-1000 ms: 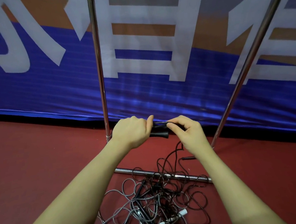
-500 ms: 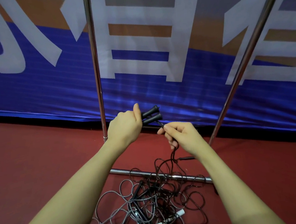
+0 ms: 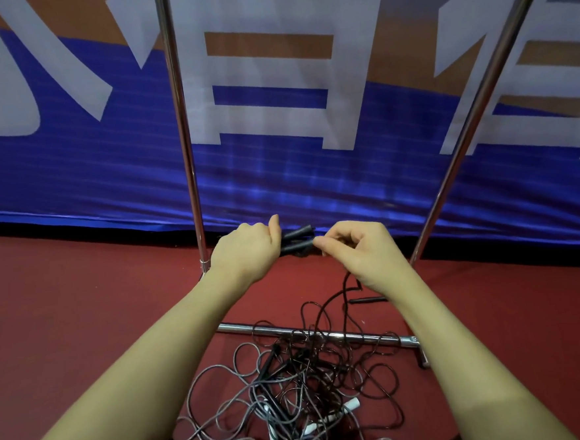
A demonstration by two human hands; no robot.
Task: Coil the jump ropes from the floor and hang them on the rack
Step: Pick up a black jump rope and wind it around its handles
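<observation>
My left hand (image 3: 246,248) grips two black jump rope handles (image 3: 297,240) side by side, their ends sticking out to the right. Right beside them, my right hand (image 3: 359,249) pinches the thin black cord at the handle ends. That cord (image 3: 335,295) hangs down from under my right hand into a tangled pile of black and grey jump ropes (image 3: 293,391) on the red floor. The chrome rack's left upright (image 3: 180,124), slanted right upright (image 3: 485,82) and low floor bar (image 3: 324,334) frame the hands.
A blue and orange banner (image 3: 72,166) with large white characters hangs behind the rack. White handles (image 3: 349,406) lie in the pile. Another black handle (image 3: 366,299) lies on the floor below my right wrist. Red floor (image 3: 65,321) spreads to both sides.
My right hand has come back up from the hanging cord to the handle ends. My left hand has tipped the handles from angled upward to nearly level.
</observation>
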